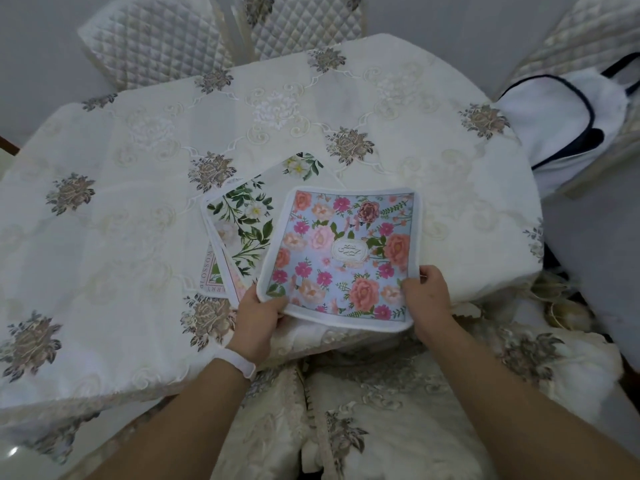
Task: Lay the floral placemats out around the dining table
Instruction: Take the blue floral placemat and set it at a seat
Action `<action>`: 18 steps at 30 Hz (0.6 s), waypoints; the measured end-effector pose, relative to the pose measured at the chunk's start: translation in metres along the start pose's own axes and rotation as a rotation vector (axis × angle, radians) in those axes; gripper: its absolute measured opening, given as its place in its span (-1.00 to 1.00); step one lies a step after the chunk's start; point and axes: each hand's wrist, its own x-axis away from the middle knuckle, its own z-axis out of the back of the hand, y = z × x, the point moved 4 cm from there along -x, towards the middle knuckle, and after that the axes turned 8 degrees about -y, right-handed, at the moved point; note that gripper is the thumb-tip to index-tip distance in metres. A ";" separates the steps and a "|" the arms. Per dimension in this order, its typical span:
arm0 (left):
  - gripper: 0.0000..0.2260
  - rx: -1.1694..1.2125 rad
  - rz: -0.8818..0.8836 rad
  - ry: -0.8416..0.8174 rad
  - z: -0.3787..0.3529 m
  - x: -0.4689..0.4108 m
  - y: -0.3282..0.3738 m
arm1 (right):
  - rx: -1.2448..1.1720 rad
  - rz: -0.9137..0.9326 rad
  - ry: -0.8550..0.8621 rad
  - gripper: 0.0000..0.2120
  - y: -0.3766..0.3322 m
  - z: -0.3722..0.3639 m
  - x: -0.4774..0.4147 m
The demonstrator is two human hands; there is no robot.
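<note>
Dining table (pixel 467 216) covered by a cream tablecloth (pixel 138 209), sheer-looking weave with raised scroll embroidery and scattered grey-brown stitched rosettes; cloth hangs in folds over the near edge.

Both hands hold one placemat (pixel 341 254) at the near edge of the table. It is roughly square with rounded corners and a thick white bound border; the face is pale blue, printed with pink, peach and magenta blooms and green leaves, with a small cream label at the centre. Left hand (pixel 258 322) pinches the near-left corner, thumb on top, fingers under. Right hand (pixel 427 296) pinches the near-right edge the same way. The mat's near edge overhangs the table edge; whether its far side rests on the cloth cannot be told.

Just left of it, partly tucked beneath, lies a fanned stack of placemats (pixel 239 223) flat on the cloth: the top one white with green foliage and white flowers, and a lower one showing a pink-bordered corner with lettering.

White band (pixel 235 363) on the left wrist.

Quilted, diamond-stitched chair backs (pixel 156 39) stand beyond the far side. At right, a white bag (pixel 554 112) with dark piping.
</note>
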 end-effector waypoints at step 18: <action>-0.64 0.068 -0.200 0.062 0.006 0.025 -0.006 | -0.234 -0.183 -0.339 -0.76 0.022 -0.107 0.062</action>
